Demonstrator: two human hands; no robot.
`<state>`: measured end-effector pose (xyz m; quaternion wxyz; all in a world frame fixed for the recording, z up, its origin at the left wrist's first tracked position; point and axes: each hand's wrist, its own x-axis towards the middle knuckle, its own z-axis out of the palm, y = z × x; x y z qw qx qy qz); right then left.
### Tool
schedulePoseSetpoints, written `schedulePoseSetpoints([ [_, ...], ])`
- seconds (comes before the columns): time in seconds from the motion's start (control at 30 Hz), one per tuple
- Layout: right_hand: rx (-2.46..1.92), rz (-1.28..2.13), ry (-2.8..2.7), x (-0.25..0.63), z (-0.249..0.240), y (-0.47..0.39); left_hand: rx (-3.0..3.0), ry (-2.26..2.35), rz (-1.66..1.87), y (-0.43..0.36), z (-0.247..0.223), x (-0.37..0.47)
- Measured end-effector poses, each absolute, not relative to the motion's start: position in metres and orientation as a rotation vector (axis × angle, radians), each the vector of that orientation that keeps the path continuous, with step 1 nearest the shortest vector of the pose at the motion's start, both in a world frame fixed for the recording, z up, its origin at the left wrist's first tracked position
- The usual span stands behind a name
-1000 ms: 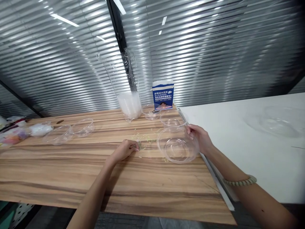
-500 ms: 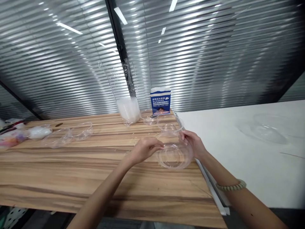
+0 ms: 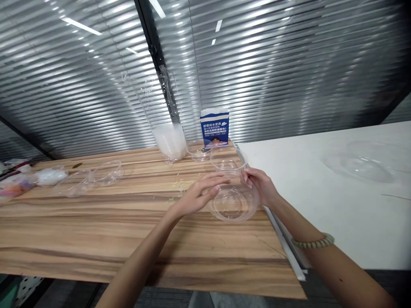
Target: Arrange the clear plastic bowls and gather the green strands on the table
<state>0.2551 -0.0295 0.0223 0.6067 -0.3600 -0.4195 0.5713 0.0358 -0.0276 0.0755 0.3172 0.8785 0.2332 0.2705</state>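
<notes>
Surface (image 3: 96, 244) before me is wood-grained, with the clear bowl (image 3: 233, 205) by its right edge. My left grip (image 3: 195, 196) is open above the bowl's left side, best moved gently. My right grip (image 3: 263, 186) pinches its rim; light, even pressure should spare the thin plastic. Tiny bits (image 3: 171, 199) left of it could scatter easily.

Slatted blinds (image 3: 272, 77) behind wooden table (image 3: 105, 231), white table (image 3: 314, 201) adjoining.

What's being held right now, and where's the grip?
A clear plastic bowl, pinched at its rim by the right hand.
</notes>
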Motion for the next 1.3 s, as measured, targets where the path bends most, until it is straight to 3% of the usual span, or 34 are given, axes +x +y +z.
schedulePoseSetpoints([
  [0.17,-0.833,1.34,-0.939,0.258,0.025,-0.031,2.142,0.977,0.851,-0.012,0.061,-0.022],
  [0.33,-0.858,1.355,-0.963,0.257,0.025,-0.032,2.183,1.116,0.432,-0.003,0.052,-0.06],
  [0.57,-0.878,1.348,-0.969,0.259,0.024,-0.034,2.192,1.087,0.306,-0.005,0.038,-0.056],
  [1.3,-0.87,1.279,-1.007,0.259,0.027,-0.034,2.402,1.047,0.406,-0.005,0.025,-0.045],
])
